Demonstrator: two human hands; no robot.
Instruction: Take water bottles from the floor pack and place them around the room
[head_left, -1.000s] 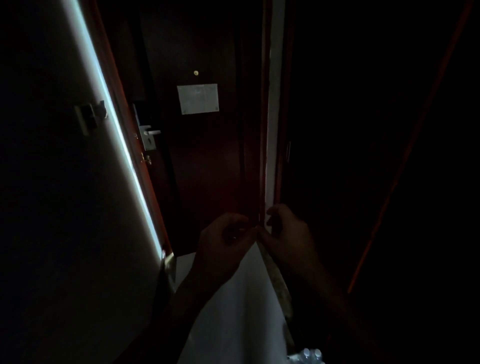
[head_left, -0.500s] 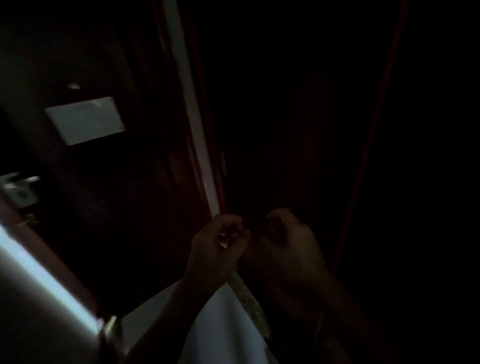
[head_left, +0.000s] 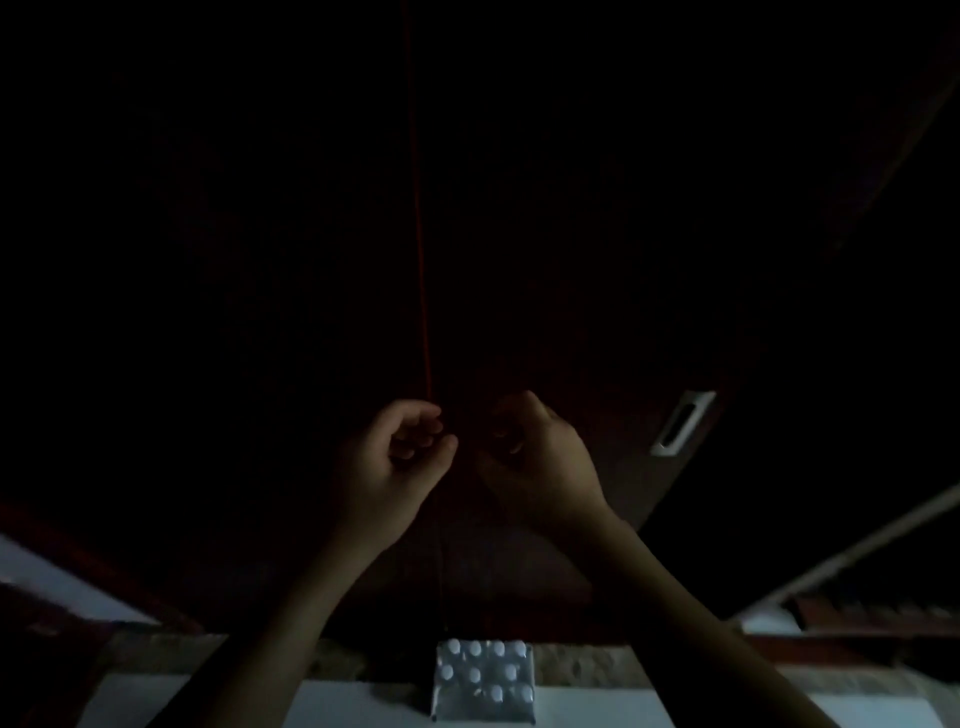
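Note:
The room is very dark. A shrink-wrapped pack of water bottles (head_left: 484, 682) with several white caps stands on the pale floor at the bottom centre, against a dark wooden wall. My left hand (head_left: 400, 462) and my right hand (head_left: 535, 457) are raised side by side above the pack, well apart from it. Both have curled fingers, and I see no object in either.
Dark wooden cabinet doors (head_left: 311, 312) fill the view, with a thin vertical seam (head_left: 420, 234) between them. A metal recessed handle (head_left: 681, 423) sits to the right of my right hand. A speckled stone threshold (head_left: 571, 662) and pale floor (head_left: 337, 706) lie below.
The view has swung right and down, away from the entry door with its notice and handle. The bottle pack is now in full sight. My hands have moved slightly apart.

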